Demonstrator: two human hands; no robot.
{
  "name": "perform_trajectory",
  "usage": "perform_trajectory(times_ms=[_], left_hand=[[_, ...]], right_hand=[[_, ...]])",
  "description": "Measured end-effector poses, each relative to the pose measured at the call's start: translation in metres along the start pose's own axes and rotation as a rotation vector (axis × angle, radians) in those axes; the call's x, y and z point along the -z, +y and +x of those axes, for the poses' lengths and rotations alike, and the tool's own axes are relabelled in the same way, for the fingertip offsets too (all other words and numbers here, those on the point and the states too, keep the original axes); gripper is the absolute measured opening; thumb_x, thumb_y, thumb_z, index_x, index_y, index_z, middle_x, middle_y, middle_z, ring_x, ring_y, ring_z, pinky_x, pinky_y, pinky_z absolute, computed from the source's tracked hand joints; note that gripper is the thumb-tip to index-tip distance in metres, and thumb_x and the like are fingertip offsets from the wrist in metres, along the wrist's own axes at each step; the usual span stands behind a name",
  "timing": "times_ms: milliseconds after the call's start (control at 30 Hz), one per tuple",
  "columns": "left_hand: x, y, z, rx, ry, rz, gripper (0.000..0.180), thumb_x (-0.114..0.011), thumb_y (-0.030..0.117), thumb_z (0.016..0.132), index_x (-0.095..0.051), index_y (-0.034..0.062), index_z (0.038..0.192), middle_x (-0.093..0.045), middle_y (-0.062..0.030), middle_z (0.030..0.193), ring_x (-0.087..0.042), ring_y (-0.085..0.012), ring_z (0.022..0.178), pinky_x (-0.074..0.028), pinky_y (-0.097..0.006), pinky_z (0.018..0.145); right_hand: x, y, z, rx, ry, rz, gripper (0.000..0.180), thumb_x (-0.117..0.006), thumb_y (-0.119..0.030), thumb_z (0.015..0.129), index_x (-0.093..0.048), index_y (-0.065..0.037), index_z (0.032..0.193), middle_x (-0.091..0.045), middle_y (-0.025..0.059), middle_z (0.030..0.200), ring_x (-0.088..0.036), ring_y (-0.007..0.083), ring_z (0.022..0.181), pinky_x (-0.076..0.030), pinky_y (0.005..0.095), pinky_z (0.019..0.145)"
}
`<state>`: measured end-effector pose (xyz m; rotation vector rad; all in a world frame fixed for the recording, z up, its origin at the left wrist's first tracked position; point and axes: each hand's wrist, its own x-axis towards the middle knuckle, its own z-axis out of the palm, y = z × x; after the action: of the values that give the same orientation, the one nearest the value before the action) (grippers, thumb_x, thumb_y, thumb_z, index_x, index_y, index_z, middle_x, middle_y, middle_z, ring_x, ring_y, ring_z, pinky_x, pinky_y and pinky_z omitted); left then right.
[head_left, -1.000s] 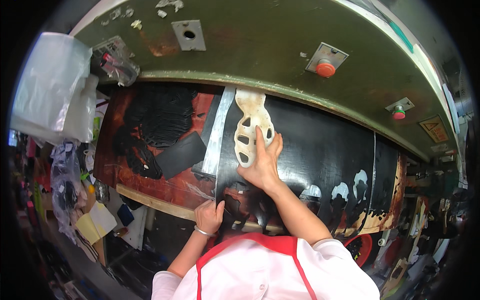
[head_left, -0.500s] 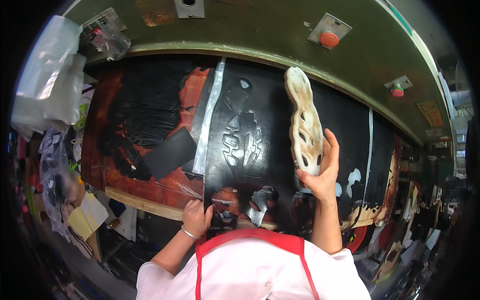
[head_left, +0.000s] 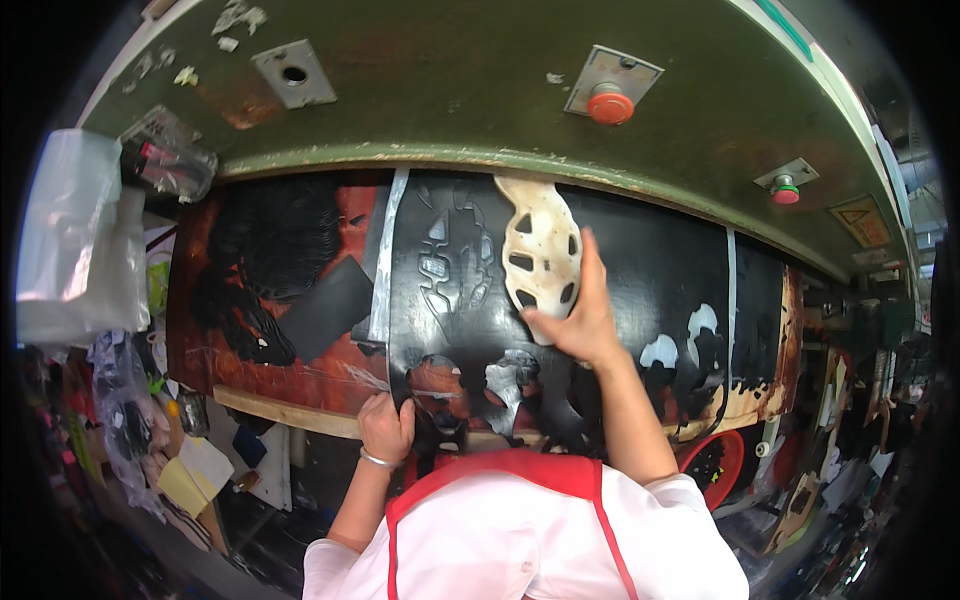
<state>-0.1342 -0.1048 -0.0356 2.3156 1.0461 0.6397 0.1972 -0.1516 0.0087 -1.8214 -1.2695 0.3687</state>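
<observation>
My right hand [head_left: 588, 318] grips the lower end of a cream, shoe-sole-shaped cutting die [head_left: 545, 235], thumb on its left and fingers along its right edge. Several dark openings pierce the die, and brown stains mark it. Under it lies a wide black rubber sheet [head_left: 640, 260]. A sole-shaped cut pattern [head_left: 440, 260] shows in the sheet, left of the die. Down at the sheet's near left corner, my left hand [head_left: 386, 425] is closed on the edge, its thumb uppermost; the fingertips are hidden.
The green machine front [head_left: 430, 100] spans the far side, with a red button [head_left: 610, 105]. A heap of black strips [head_left: 275, 240] and a loose black piece [head_left: 325, 310] lie on the red-brown board [head_left: 205, 345] at left. A red basin [head_left: 725, 470] stands below the near edge.
My right hand has moved left with the die, which now lies nearer the cut pattern and shows more of its broad face. My left hand remains at the sheet's corner. The view has shifted.
</observation>
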Motion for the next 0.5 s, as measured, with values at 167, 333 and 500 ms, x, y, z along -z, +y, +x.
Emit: perform_trajectory(times_ms=[167,333,500], left_hand=[[-0.011,-0.009,0.06,0.002,0.033,0.032,0.02,-0.057,0.014,0.088,-0.057,0.0,0.074,-0.054,-0.0195,0.066,-0.052,-0.0409,0.061,-0.041,-0.048,0.058],[-0.025,-0.012,0.127,0.026,0.096,0.116,0.029,-0.059,0.017,0.089,-0.053,-0.0012,0.067,-0.054,-0.0222,0.063,-0.053,-0.0426,0.062,-0.041,-0.05,0.058],[-0.036,-0.022,0.185,0.035,0.107,0.195,0.034,-0.059,0.019,0.091,-0.052,-0.0013,0.065,-0.054,-0.0242,0.062,-0.054,-0.0438,0.06,-0.041,-0.05,0.057]], right_hand=[[0.115,0.039,0.072,-0.252,0.848,0.218,0.069,-0.057,-0.021,0.096,-0.017,-0.002,0.149,-0.041,0.0209,0.135,-0.044,0.0279,0.123,-0.04,0.0356,0.101],[0.188,0.069,0.126,-0.196,0.975,-0.439,0.084,-0.049,-0.042,0.097,-0.005,0.012,0.145,-0.018,0.035,0.147,-0.018,0.0414,0.14,-0.012,0.045,0.115],[0.171,0.08,0.124,-0.151,0.973,-0.375,0.091,-0.052,-0.04,0.095,0.004,0.011,0.145,-0.004,0.0362,0.15,-0.008,0.0449,0.142,-0.008,0.0495,0.116]])
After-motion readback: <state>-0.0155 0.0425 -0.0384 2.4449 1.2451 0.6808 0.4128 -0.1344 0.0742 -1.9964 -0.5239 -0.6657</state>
